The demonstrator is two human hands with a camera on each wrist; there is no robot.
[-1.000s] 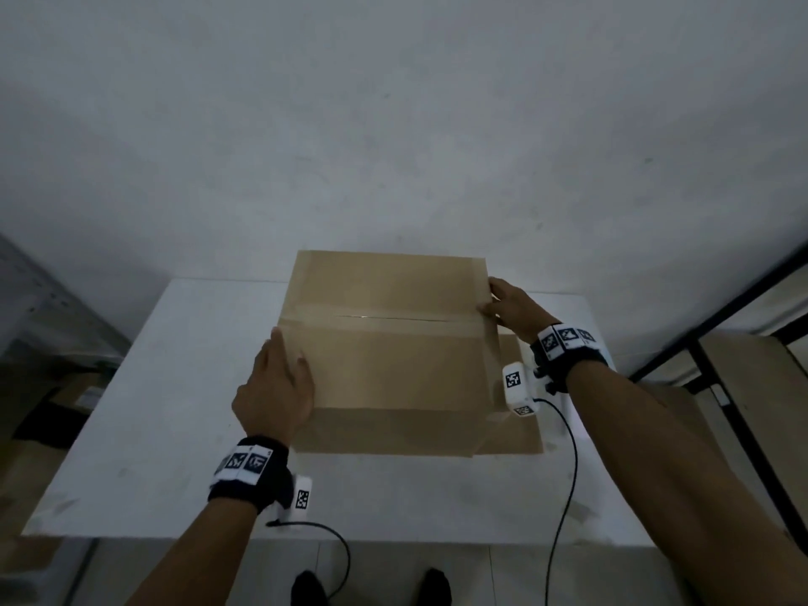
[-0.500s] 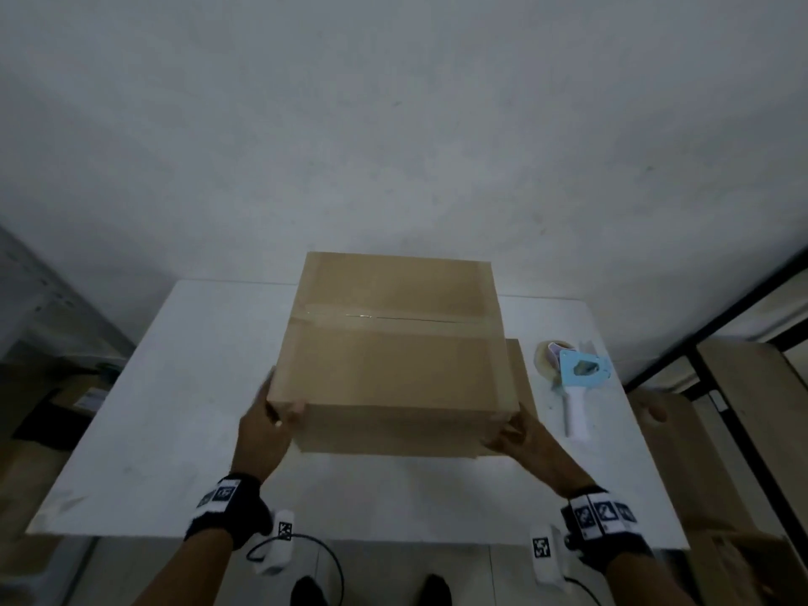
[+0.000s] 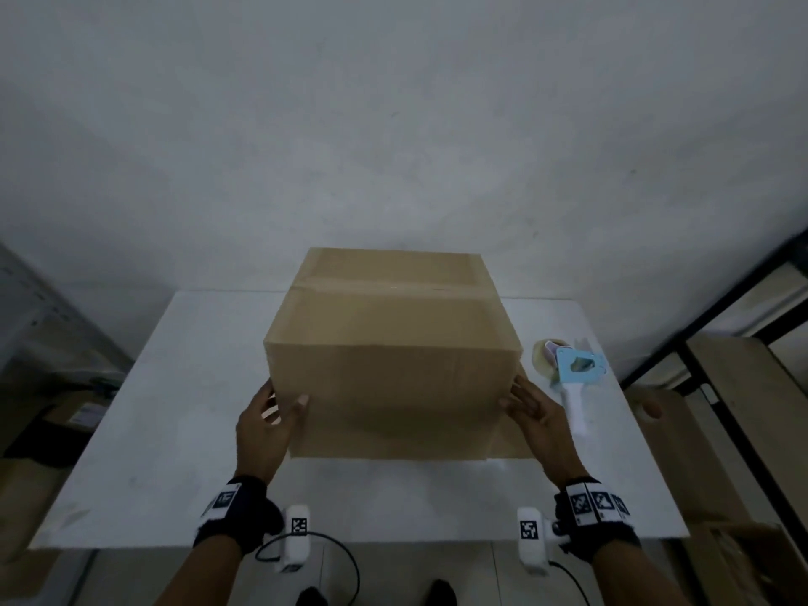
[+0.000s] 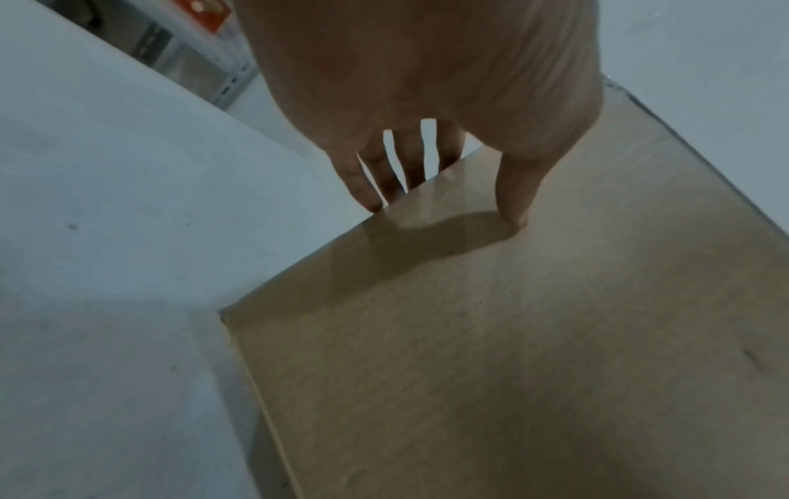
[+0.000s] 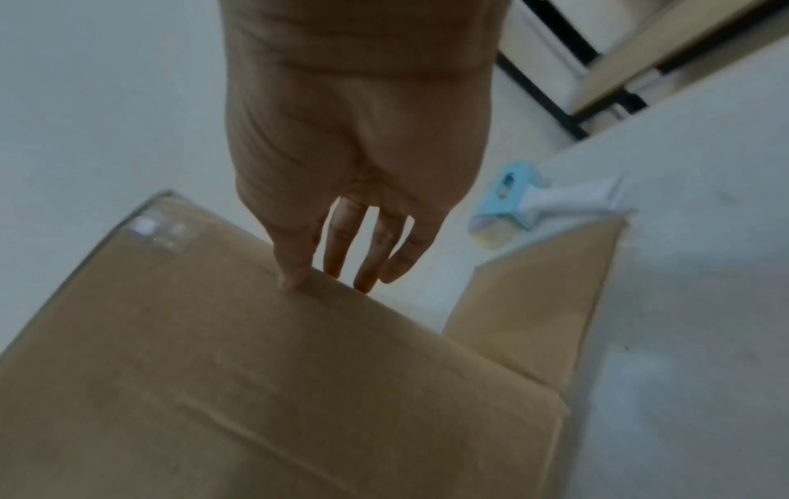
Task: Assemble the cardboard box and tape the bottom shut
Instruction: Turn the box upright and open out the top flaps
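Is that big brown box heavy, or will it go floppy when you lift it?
Probably light: the left hand and right hand manage the cardboard box with straight fingers at its near corners. Likely fairly stiff, since tape seals its upper face. The loose flap by its right side may flop.

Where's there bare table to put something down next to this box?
Widest bare patch: table left of the cardboard box, out to the left edge. A bare strip runs between the box's near face and the table's near edge. The right is crowded: a splayed flap and the tape dispenser lie there.
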